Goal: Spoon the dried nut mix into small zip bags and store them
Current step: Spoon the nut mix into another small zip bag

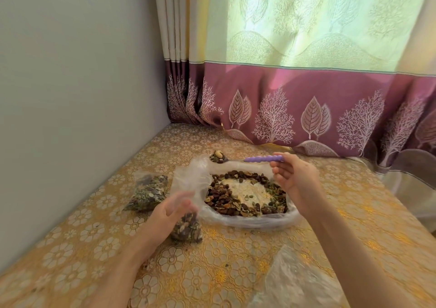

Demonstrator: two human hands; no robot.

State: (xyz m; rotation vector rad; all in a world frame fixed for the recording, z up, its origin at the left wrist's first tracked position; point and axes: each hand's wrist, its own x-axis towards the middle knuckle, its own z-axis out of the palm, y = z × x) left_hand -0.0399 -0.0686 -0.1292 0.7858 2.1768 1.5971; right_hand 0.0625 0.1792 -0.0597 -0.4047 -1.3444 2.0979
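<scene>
My right hand (pixel 295 177) pinches the purple handle of a spoon (pixel 262 159), held level above the table. Its bowl carries a heap of nut mix (pixel 218 156). Below it the dried nut mix (pixel 245 194) lies in a ring on a large clear plastic bag (pixel 259 222) spread open on the table. My left hand (pixel 169 211) grips the top of a small zip bag (pixel 187 227) partly filled with mix, standing on the table left of the pile. A filled zip bag (pixel 147 192) lies further left.
The table (pixel 212 272) has a yellow flowered cover and sits in a corner: a grey wall on the left, a purple and green curtain (pixel 306 95) behind. Crumpled clear plastic (pixel 295 281) lies near the front right. A chair back (pixel 415 166) shows at right.
</scene>
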